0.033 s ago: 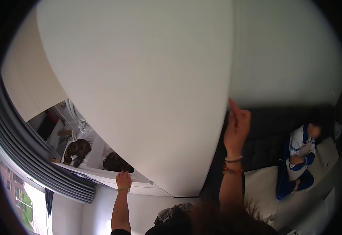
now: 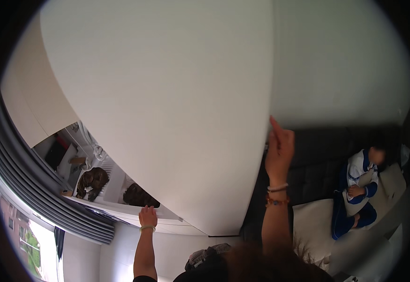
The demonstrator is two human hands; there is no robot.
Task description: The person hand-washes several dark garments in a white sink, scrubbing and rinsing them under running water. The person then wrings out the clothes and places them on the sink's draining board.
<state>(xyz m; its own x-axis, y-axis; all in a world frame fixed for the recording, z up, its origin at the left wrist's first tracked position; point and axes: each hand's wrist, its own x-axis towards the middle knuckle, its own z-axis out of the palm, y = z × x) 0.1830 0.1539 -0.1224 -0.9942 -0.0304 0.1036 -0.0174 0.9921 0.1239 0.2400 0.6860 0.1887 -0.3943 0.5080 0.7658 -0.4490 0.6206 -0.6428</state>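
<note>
Right fingers (image 2: pixel 276 126) at plain door (image 2: pixel 167 94)

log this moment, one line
left hand: at white drawer front | right hand: at edge of white door | drawer: dark bundles inside

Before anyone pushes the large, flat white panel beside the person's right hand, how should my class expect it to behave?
The large, flat white panel is probably stiff: its broad face shows no creases. It may be slippery, looking smooth with no handle visible. Its size beside the right hand suggests it could feel heavy.
</note>
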